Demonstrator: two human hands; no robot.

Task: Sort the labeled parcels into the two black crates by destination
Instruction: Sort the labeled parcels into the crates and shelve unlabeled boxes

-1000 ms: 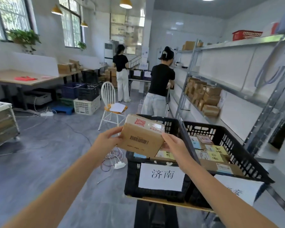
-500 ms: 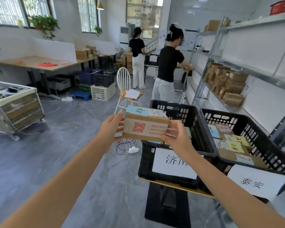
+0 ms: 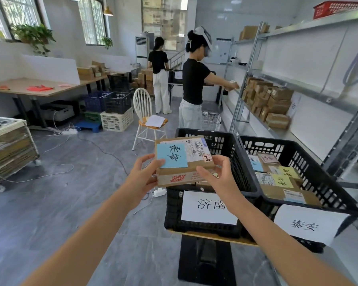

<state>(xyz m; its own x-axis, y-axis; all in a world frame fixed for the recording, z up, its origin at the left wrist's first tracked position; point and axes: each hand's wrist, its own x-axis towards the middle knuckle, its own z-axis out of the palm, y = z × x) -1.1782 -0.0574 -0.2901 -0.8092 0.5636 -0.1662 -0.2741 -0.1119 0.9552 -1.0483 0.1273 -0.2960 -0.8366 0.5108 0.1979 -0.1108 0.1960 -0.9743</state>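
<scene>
We are gripping the parcel (image 3: 183,159) in left hand (image 3: 144,175) and right hand (image 3: 218,175), long axis running left-right. The matching 泰安 crate (image 3: 318,178) is lying rightward, nearer the right hand.

Bright, even daylight comes in through the windows (image 3: 15,15) at upper left, washing the white wall (image 3: 308,58) on the right nearly to glare and leaving only faint, soft shadows on the grey floor (image 3: 60,203), while the panes themselves are partly bleached out. The wide lens bends the uprights of the shelving (image 3: 318,23) and stretches both forearms (image 3: 91,234) toward the bottom corners. The parcel (image 3: 182,162) in the centre is sharp enough to read its blue note, but the far end of the room and the frame edges are soft and slightly smeared
</scene>
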